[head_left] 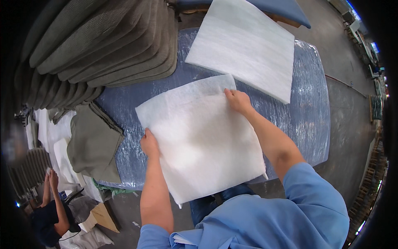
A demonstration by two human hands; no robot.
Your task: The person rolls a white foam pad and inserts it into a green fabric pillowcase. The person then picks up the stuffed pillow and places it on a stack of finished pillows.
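Between my hands is a square sheet of white padding (207, 141), its near edge hanging over the table's front edge. My left hand (149, 143) grips its left side, thumb on top. On the right side, near the far corner, my right hand (239, 100) pinches the padding with the fingers curled under. A folded-looking band runs along the padding's far edge. Beyond it lies a flat stack of white batting (248, 50) on the table (309, 91), which is covered in shiny plastic wrap over blue.
Tall piles of grey-brown cushions (112, 41) stand at the far left. Grey-green fabric pieces (93, 143) lie at the table's left edge. A co-worker (49, 216) in dark clothing is at lower left, near a cardboard box (104, 216). A blue padded surface (286, 10) lies beyond the batting.
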